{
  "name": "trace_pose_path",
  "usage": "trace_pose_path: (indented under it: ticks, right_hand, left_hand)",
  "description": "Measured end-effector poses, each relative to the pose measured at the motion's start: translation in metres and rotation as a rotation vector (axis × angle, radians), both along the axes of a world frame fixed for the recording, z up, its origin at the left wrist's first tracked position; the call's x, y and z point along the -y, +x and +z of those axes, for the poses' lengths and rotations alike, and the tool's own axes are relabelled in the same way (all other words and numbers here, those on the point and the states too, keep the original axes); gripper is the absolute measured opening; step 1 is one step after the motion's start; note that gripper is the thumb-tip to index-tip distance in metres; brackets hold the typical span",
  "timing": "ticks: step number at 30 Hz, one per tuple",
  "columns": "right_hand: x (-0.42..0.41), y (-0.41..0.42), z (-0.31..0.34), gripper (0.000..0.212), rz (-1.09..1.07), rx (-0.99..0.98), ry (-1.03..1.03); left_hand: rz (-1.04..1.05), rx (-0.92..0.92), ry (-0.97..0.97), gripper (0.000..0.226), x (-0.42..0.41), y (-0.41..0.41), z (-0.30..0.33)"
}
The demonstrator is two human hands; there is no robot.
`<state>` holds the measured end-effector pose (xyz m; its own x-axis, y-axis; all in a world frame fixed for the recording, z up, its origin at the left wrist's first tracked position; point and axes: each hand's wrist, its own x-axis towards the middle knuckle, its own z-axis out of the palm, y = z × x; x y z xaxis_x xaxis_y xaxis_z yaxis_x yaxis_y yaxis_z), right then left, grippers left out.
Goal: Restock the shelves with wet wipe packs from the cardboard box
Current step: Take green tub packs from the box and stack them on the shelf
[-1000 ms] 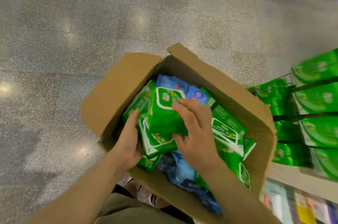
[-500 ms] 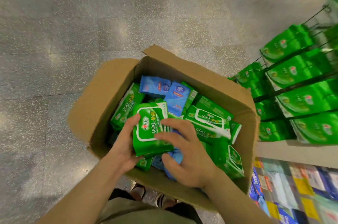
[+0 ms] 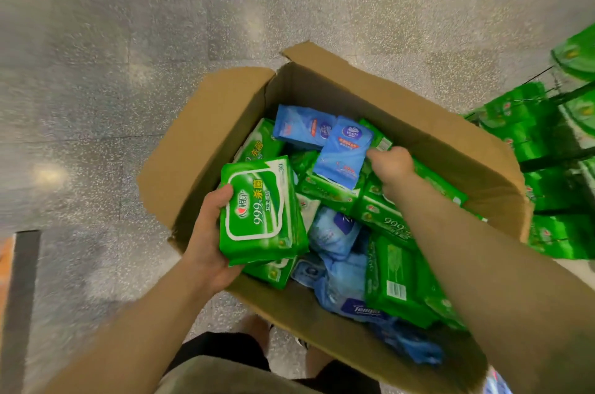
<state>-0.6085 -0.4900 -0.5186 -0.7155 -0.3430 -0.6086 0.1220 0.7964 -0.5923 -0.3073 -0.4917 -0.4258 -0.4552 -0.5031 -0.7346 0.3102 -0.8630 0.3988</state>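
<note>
An open cardboard box (image 3: 225, 123) sits on the floor, filled with several green and blue wet wipe packs. My left hand (image 3: 206, 232) grips a stack of green packs (image 3: 260, 210) at the box's near left corner, thumb on the top pack's edge. My right hand (image 3: 391, 168) reaches deep into the box with its fingers curled down among the packs beside a blue pack (image 3: 344, 152). What its fingers hold is hidden behind the hand.
A shelf (image 3: 553, 174) with rows of green packs stands at the right edge, close to the box. Speckled grey floor (image 3: 128, 39) spreads to the left and beyond. My legs and feet (image 3: 257, 332) are just below the box.
My right hand has let go of the green stack and moved to the far side of the box. My left hand alone holds the stack now. The view has swung left.
</note>
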Motion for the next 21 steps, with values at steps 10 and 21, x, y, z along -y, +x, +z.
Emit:
trace_pose_path:
  ticks: [10, 21]
  right_hand:
    - [0.019, -0.016, -0.015, 0.039, -0.108, 0.386, -0.156]
    - [-0.029, 0.024, 0.049, 0.065, 0.171, -0.344, -0.260]
  left_hand:
    - [-0.069, -0.016, 0.019, 0.083, -0.002, -0.005, -0.010]
    - [-0.104, 0.065, -0.005, 0.057, 0.003, -0.016, 0.018]
